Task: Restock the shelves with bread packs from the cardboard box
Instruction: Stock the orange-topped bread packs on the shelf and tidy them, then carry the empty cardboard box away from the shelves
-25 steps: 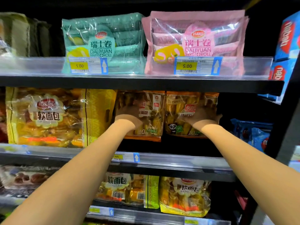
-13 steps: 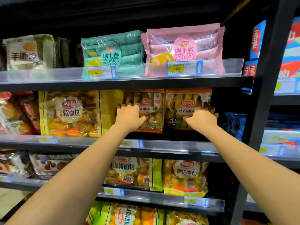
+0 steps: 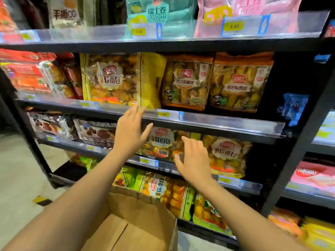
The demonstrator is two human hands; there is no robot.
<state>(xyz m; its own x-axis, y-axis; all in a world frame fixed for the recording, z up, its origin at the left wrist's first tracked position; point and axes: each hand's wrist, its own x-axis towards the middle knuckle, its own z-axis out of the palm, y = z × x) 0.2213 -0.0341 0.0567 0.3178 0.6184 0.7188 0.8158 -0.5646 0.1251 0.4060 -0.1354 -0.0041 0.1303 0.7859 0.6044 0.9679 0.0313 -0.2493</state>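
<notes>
Motion blur smears the frame's edges, so the print on the packs at 3 o'clock and 9 o'clock is unreadable. The cardboard box at 6 o'clock is cut off by the bottom edge; only its matte brown flaps show, its inside hidden. Both hands are empty, fingers spread: the left hand and the right hand hover before the shelf rail. Two glossy orange-topped bread packs stand upright at 12 o'clock on the black metal shelf.
</notes>
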